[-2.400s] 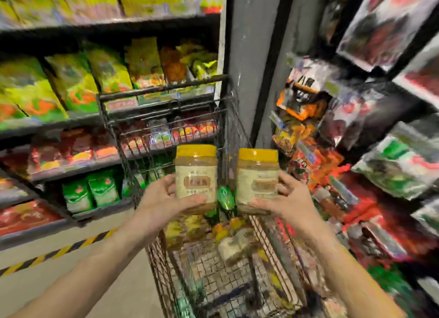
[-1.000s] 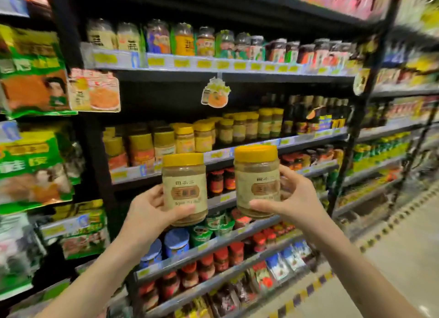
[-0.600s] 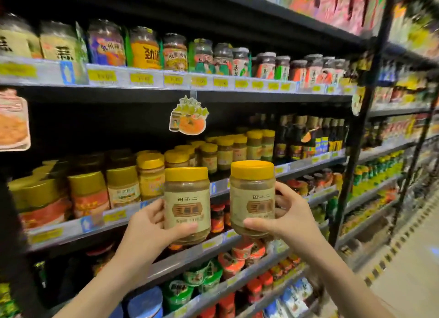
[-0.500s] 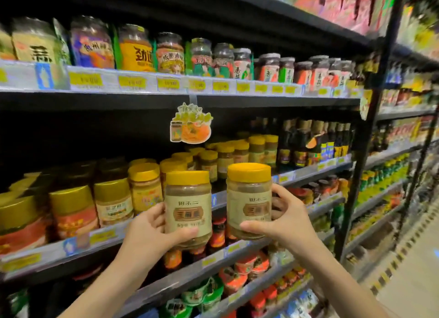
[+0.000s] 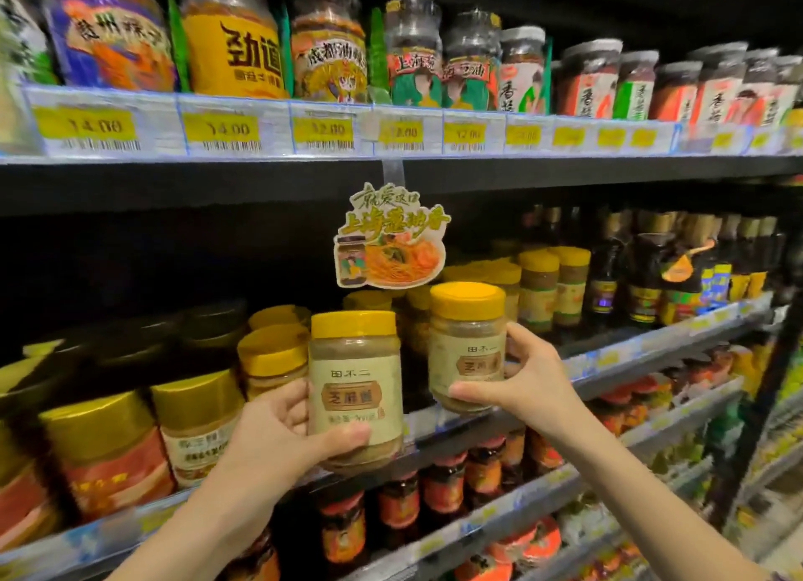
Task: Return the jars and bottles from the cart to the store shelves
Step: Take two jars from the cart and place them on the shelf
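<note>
Jars with yellow lids fill both hands in the head view, held up side by side in front of the middle shelf [image 5: 652, 357]. One jar [image 5: 354, 389] sits in the left hand [image 5: 278, 433], whose thumb crosses the lower front of the pale label while the fingers wrap round the left side and back, so the jar stands upright with its base just above the shelf's front edge. A second, matching jar [image 5: 467, 346] is gripped by the right hand [image 5: 528, 385], thumb along its bottom front and fingers [image 5: 519, 337] curled round its right side; it is held slightly higher and tilted a little to the left. Both hands are closed firmly on their jars, and the two jars are near each other without touching. Just behind them on that shelf stands a row of similar yellow-lidded jars [image 5: 552, 285], with dark bottles [image 5: 643, 268] further right. A paper promo tag [image 5: 391, 237] hangs from the upper shelf [image 5: 391, 176] directly above the held jars, and that shelf carries sauce jars [image 5: 326, 46] over yellow price labels [image 5: 221, 129].
</note>
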A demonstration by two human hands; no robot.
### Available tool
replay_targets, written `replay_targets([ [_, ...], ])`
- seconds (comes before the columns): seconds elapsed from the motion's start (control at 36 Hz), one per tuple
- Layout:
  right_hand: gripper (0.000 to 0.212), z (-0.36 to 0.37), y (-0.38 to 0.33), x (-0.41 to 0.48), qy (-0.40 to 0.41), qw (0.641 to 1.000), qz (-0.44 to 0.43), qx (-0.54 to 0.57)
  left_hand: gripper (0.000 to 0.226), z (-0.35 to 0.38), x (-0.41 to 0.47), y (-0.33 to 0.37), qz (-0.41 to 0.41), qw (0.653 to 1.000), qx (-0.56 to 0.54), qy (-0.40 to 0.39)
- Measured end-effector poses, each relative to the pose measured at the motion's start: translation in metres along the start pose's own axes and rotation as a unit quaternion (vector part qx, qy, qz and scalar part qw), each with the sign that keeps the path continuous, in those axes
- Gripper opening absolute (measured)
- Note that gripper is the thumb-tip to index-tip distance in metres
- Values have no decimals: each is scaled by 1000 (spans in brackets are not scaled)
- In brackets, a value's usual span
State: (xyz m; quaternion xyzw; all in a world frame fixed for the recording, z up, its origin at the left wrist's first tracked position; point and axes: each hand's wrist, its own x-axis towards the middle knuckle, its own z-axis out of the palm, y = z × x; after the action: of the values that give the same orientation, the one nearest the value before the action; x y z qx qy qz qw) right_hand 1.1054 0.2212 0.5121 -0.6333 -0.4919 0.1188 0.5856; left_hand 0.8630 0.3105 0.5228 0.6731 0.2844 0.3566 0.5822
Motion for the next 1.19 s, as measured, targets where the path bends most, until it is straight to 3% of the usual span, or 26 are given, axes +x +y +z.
replay_targets([
  [0.36, 78, 16, 31, 66, -95, 995, 5, -20, 58, 10, 3, 12, -12, 997, 16, 71],
  [0.53, 103, 27, 43, 87, -154, 987, 34, -34, 61, 18, 1, 16, -9, 993, 33, 110],
  [0.61, 101, 32, 48, 94, -197, 979, 37, -44, 63, 22, -2, 17, -8, 992, 36, 121],
  [0.72, 114, 37, 53, 100, -223, 973, 44, -40, 64, 28, -7, 16, -4, 989, 44, 140],
  [0.94, 95, 44, 51, 101, -246, 967, 22, -57, 74, 32, -16, 18, -3, 988, 38, 149],
  [1.03, 97, 47, 54, 101, -249, 967, 28, -55, 83, 32, -20, 19, -2, 987, 47, 155],
  [1.19, 104, 46, 51, 100, -266, 959, 39, -88, 68, 35, -24, 21, -4, 984, 65, 167],
])
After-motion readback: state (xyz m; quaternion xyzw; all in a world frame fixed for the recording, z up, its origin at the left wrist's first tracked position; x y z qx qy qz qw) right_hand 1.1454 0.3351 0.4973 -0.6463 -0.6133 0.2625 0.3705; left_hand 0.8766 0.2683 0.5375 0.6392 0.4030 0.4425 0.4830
